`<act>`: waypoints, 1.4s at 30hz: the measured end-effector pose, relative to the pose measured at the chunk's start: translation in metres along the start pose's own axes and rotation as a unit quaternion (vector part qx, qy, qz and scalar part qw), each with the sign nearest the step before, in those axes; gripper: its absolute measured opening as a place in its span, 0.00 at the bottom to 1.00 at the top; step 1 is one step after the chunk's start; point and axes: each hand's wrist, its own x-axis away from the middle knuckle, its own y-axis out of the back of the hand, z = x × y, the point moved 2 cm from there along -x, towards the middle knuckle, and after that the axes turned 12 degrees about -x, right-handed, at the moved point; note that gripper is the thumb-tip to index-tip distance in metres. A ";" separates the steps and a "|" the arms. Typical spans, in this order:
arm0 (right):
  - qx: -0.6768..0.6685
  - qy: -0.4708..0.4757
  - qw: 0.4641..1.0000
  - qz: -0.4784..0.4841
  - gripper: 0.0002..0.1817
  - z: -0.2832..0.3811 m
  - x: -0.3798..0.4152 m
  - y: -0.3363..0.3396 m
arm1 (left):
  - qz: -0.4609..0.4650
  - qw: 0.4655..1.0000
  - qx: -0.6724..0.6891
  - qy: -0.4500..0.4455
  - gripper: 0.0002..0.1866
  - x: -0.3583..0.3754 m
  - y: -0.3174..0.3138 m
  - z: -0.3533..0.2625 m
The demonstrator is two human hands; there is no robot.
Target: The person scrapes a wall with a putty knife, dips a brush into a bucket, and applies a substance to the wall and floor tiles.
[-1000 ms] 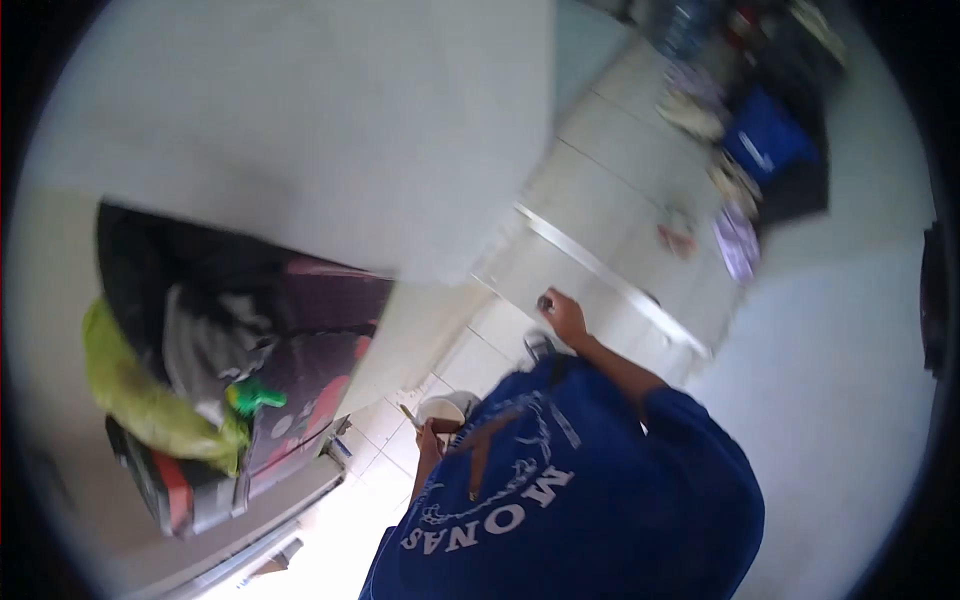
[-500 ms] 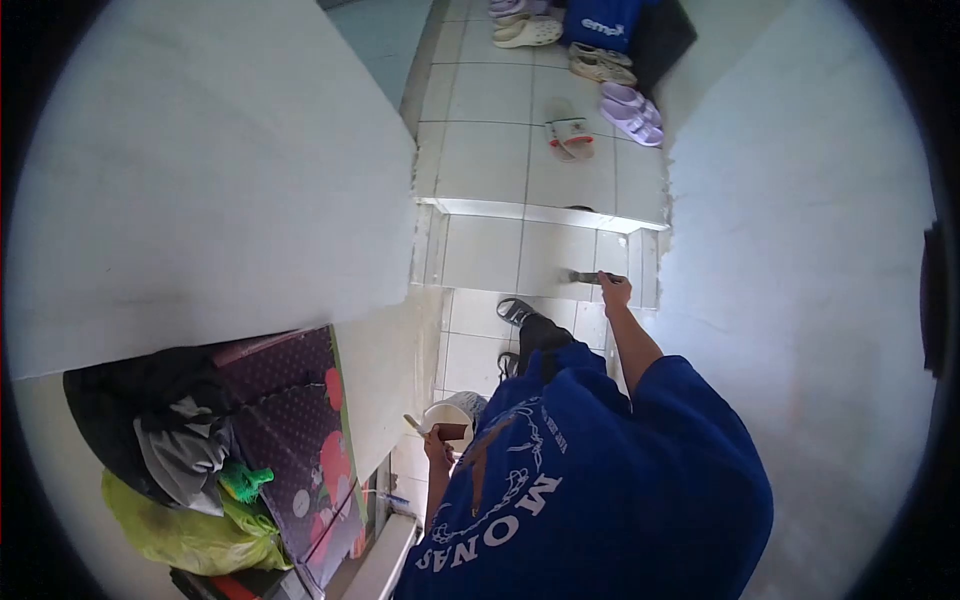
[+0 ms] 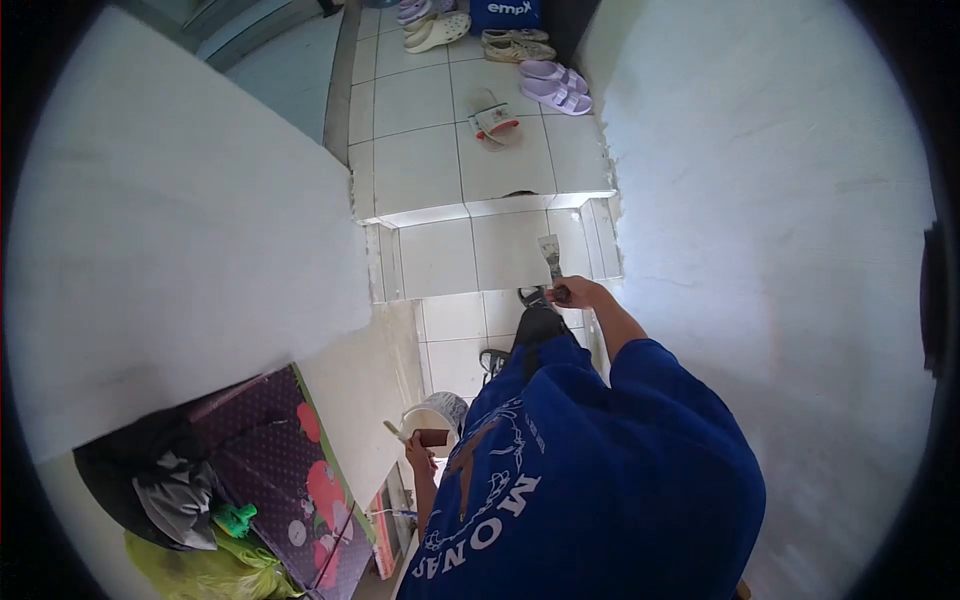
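My right hand (image 3: pixel 582 294) is closed round the handle of a putty knife (image 3: pixel 549 256), whose wide, smeared metal blade points forward over the tiled step (image 3: pixel 437 252). Lower left, my left hand (image 3: pixel 420 457) grips a flat tool with a brown block-like part (image 3: pixel 433 437) and a narrow pale edge (image 3: pixel 395 430); I cannot tell its exact kind. Right beside that hand is a white bucket (image 3: pixel 447 408) with a patterned outside, partly hidden by my blue shirt (image 3: pixel 610 470). My shoe (image 3: pixel 533 297) shows below the right hand.
Pale walls (image 3: pixel 760 200) rise on both sides, rough along the right edge. Up the step lie transparent slippers (image 3: pixel 494 124), lilac sandals (image 3: pixel 556 88) and white clogs (image 3: pixel 438 33). At left a purple patterned panel (image 3: pixel 265 440) stands with dark cloths (image 3: pixel 150 480) and a yellow-green bag (image 3: pixel 215 568).
My right hand has drawn back and turned the putty knife, so its blade now points forward instead of left. The whole view has shifted; the left hand keeps its tool near the bucket.
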 end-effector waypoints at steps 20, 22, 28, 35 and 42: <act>0.659 0.270 0.552 -0.433 0.13 0.363 -0.023 0.104 | -0.021 0.991 -0.113 0.070 0.15 -0.007 -0.115 -0.092; 0.686 0.274 0.533 -0.412 0.16 0.400 -0.028 0.108 | -0.031 0.990 -0.130 0.056 0.14 -0.021 -0.140 -0.098; 0.720 0.249 0.530 -0.372 0.18 0.471 -0.051 0.094 | 0.048 0.996 -0.066 0.031 0.12 -0.037 -0.182 -0.131; 0.749 0.233 0.502 -0.365 0.21 0.482 -0.095 0.088 | 0.038 0.992 -0.117 0.027 0.09 -0.046 -0.179 -0.113; 0.775 0.233 0.473 -0.348 0.19 0.469 -0.091 0.058 | 0.006 0.994 -0.096 0.048 0.12 -0.045 -0.175 -0.094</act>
